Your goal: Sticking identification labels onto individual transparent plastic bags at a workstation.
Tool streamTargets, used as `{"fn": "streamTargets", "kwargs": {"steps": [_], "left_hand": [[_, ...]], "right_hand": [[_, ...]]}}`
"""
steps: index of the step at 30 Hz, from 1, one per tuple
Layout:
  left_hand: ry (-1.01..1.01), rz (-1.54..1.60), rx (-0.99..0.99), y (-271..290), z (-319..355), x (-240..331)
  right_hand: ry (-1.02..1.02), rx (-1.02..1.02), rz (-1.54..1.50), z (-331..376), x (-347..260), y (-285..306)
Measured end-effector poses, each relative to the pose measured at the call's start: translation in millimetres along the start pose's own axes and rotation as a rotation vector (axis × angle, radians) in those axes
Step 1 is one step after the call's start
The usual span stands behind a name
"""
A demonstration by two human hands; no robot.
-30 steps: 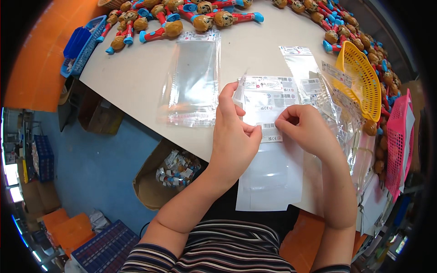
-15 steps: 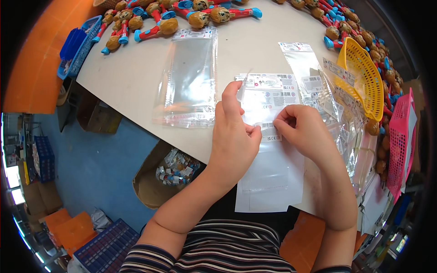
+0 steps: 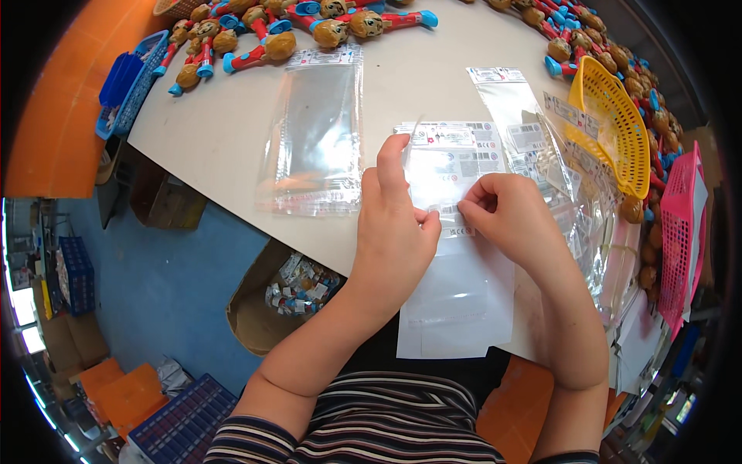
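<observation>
Loads of shiny plastic here. The clear bags (image 3: 323,131) are thin, super glossy film, all crinkly with bright glare streaks. The printed label sheet (image 3: 452,162) looks smooth with a bit of sheen, and the white sheet (image 3: 498,309) below it reads as flat, matt paper. Tabletop (image 3: 216,147) is smooth and pale, pretty dull. Yellow basket (image 3: 623,131) and pink basket (image 3: 677,224) are perforated moulded plastic, slightly shiny. Doll figures (image 3: 331,33) look like glossy hard plastic. Carton (image 3: 249,313) is plain matt cardboard, shirt (image 3: 394,410) is soft striped cloth. Orange panel (image 3: 58,116) seems smooth, but it's hard to tell that near the rim.
</observation>
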State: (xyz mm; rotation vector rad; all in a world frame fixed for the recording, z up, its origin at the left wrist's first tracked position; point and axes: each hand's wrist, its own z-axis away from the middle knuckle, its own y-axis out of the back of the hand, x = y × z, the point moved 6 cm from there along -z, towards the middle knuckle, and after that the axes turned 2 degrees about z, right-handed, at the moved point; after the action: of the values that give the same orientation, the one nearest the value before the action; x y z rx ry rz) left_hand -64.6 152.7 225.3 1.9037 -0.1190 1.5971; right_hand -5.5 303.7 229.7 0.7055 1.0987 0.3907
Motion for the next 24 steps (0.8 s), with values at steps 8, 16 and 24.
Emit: {"fn": "streamTargets", "kwargs": {"steps": [8, 16, 24], "left_hand": [[-0.048, -0.195, 0.028, 2, 7, 15], [-0.111, -0.054, 0.088, 17, 9, 4], [-0.118, -0.103, 0.067, 6, 8, -9]], "right_hand": [[0.04, 0.109, 0.172, 4, -11, -2], [-0.04, 0.232, 0.349, 14, -4, 8], [0.454, 0.229, 0.638, 58, -12, -26]]}}
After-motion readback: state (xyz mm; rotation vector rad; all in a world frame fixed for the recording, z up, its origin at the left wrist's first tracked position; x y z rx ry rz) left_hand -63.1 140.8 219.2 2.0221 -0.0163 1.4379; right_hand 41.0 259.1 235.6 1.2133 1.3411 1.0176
